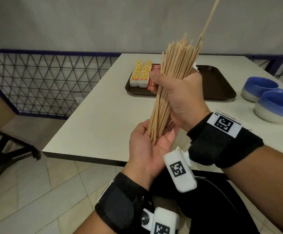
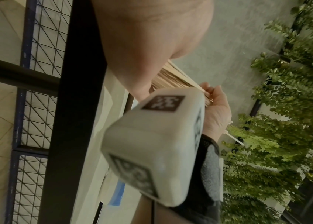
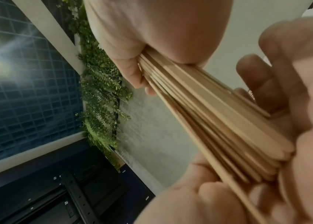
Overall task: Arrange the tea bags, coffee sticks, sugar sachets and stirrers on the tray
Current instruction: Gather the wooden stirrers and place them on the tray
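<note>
- Head view only: brown tray (image 1: 221, 92) on bench (image 1: 93, 119) w/ yellow tea bags (image 1: 141, 71), red sticks (image 1: 154, 76) reading "NES…".
- Wrist views: right hand (image 1: 181, 95) fist round wooden stirrers (image 1: 174, 78); left hand (image 1: 147, 149) palm spread under ends.

The red coffee sticks (image 1: 154, 71) on the tray (image 1: 218, 88) carry white lettering of which only the start shows, "NE", repeated on stacked lines; the rest is hidden behind the stirrers (image 1: 174, 78). The yellow tea bags (image 1: 141, 70) bear a small red label too small to read. The wrist camera housings (image 1: 179, 171) carry black-and-white square code markers, no words.
</note>
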The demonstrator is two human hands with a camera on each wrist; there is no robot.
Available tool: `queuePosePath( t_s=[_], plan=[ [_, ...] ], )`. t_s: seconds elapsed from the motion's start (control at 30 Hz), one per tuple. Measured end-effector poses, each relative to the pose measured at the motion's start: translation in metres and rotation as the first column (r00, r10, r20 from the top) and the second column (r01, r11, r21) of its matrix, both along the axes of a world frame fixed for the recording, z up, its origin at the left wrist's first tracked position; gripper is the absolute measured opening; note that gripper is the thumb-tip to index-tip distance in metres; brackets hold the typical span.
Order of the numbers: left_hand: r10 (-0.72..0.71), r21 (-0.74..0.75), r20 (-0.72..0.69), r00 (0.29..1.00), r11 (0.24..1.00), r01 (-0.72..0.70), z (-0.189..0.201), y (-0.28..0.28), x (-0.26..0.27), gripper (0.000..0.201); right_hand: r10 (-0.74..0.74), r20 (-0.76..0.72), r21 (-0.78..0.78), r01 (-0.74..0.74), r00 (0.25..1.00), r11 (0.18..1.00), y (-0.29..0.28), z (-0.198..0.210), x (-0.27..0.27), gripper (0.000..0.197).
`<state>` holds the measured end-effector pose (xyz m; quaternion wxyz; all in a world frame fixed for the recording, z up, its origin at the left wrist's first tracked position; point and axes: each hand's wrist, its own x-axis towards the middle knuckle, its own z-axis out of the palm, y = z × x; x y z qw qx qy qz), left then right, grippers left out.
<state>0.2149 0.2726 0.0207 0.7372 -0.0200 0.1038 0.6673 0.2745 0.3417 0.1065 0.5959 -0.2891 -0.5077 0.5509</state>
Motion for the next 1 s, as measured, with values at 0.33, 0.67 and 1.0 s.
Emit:
queuePosePath(
  t_s=[0.33,0.67,1.0],
  plan=[
    [0.055,-0.009,-0.035,0.998,0.998,-0.055,0.001,0.002,0.001,0.047,0.003,0.009,0.056,-0.003,1.000,0.998,-0.007,-0.001,0.002,0.023],
    [0.066,0.018,-0.078,0.995,0.998,-0.064,0.008,0.000,0.001,0.047,0.324,0.172,-0.021,-0.326,0.930,0.945,-0.005,-0.001,0.018,0.017],
    [0.079,-0.025,-0.072,0.994,0.996,-0.081,0.019,0.003,0.003,0.047,0.383,0.358,-0.105,-0.371,0.851,0.923,-0.001,0.001,0.021,0.020]
  ],
)
